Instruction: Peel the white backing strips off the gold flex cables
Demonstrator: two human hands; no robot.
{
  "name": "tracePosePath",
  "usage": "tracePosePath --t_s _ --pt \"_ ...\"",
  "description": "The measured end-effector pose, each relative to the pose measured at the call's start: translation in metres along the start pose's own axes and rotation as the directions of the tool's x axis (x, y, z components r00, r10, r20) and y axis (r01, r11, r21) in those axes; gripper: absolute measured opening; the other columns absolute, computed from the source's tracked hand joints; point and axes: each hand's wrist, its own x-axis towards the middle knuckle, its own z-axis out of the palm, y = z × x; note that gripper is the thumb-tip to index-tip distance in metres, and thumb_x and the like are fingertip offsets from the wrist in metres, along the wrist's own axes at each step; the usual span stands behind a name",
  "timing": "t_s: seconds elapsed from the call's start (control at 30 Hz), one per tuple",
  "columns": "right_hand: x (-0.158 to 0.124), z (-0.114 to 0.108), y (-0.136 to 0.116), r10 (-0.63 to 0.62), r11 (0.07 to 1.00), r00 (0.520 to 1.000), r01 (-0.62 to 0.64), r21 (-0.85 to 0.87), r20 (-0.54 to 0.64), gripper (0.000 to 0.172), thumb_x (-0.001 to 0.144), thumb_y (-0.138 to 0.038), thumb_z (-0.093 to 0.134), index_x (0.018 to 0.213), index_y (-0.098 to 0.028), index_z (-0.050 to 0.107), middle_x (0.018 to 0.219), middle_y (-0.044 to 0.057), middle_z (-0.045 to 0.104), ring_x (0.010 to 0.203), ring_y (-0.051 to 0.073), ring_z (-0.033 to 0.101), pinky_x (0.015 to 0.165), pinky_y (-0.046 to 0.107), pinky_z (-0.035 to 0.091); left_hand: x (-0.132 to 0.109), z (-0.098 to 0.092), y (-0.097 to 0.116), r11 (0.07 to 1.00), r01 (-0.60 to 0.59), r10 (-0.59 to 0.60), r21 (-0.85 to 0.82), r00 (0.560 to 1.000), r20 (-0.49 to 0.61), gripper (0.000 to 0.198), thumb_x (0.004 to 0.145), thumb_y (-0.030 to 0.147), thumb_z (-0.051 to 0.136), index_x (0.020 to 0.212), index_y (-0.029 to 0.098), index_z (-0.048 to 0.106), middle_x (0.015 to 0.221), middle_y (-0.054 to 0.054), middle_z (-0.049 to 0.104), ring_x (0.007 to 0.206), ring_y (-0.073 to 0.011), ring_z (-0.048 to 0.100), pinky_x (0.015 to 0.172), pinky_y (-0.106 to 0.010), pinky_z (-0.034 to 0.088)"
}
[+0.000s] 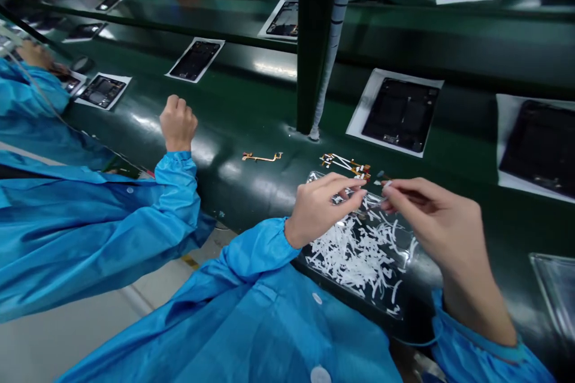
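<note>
My left hand [321, 206] is over the far part of a transparent tray [350, 294]. Its thumb and index fingertips come close together in a pinch, and what lies between them is too small to make out. Close by on the right, my right hand [444, 227] pinches a small white piece [387, 184] between thumb and fingers. Many white paper-like strips [354, 257] lie scattered in the tray below both hands. Just beyond the fingertips, several orange flex cables [344, 163] with white strips lie in a bunch on the green surface.
A single flex cable [262, 158] lies left of the bunch. Dark panels on white sheets, such as this panel [402, 112], rest along the green conveyor belt [251, 96]. A dark post [312, 42] stands ahead. On the left is a co-worker's closed hand [178, 122].
</note>
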Motion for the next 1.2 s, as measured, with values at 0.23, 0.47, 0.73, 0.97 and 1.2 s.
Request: tracePosePath --t_s 0.23,0.47,0.73,0.97,1.2 --pt "-0.017 0.004 0.005 -0.019 1.000 0.993 0.019 0.006 0.119 0.020 0.093 -0.040 0.069 0.098 -0.021 0.075 0.083 0.003 0.072 0.070 0.014 0.071 0.065 0.025 0.058 -0.002 0.006 0.002 0.996 -0.075 0.074 0.049 0.997 0.026 0.012 0.095 0.025 0.068 0.100 0.020 0.077 0.098 -0.001 0.080 0.087 -0.0108 0.074 0.073 -0.022 0.061" --pt "-0.018 0.015 0.006 -0.122 0.986 0.985 0.135 -0.102 0.126 0.015 0.097 -0.035 0.064 0.099 -0.024 0.074 0.091 0.002 0.072 0.074 0.015 0.070 0.067 0.028 0.056 -0.003 0.005 0.000 0.936 -0.192 0.207 0.297 0.978 -0.020 0.012 0.094 0.022 0.064 0.089 0.019 0.074 0.088 0.001 0.080 0.079 -0.0115 0.073 0.074 -0.025 0.060" --pt "-0.022 0.020 0.012 -0.073 0.991 0.992 0.084 -0.103 0.104 0.018 0.097 -0.040 0.063 0.100 -0.025 0.072 0.091 0.003 0.071 0.075 0.017 0.070 0.069 0.032 0.055 -0.006 0.010 -0.009 0.918 -0.182 0.190 0.353 0.982 0.014 0.010 0.091 0.018 0.061 0.086 0.019 0.070 0.081 0.001 0.075 0.075 -0.0125 0.069 0.069 -0.026 0.055" --pt "-0.022 0.011 0.020 0.025 0.997 0.984 -0.011 -0.079 0.174 0.024 0.096 -0.046 0.061 0.096 -0.024 0.071 0.080 0.002 0.065 0.065 0.015 0.061 0.061 0.030 0.049 -0.003 -0.004 -0.012 0.991 0.120 -0.131 0.056 0.946 0.295 0.027 0.087 0.012 0.064 0.111 0.022 0.071 0.103 -0.001 0.075 0.088 -0.0117 0.070 0.066 -0.022 0.054" --pt "-0.017 0.018 0.022 0.090 0.995 0.971 -0.099 0.030 0.222 0.022 0.088 -0.046 0.071 0.092 -0.025 0.076 0.080 0.001 0.067 0.066 0.014 0.059 0.060 0.027 0.047 -0.008 -0.008 -0.015 0.987 0.156 -0.140 -0.046 0.957 0.255 0.015 0.096 0.020 0.060 0.103 0.021 0.075 0.105 -0.003 0.075 0.088 -0.0112 0.069 0.060 -0.019 0.052"
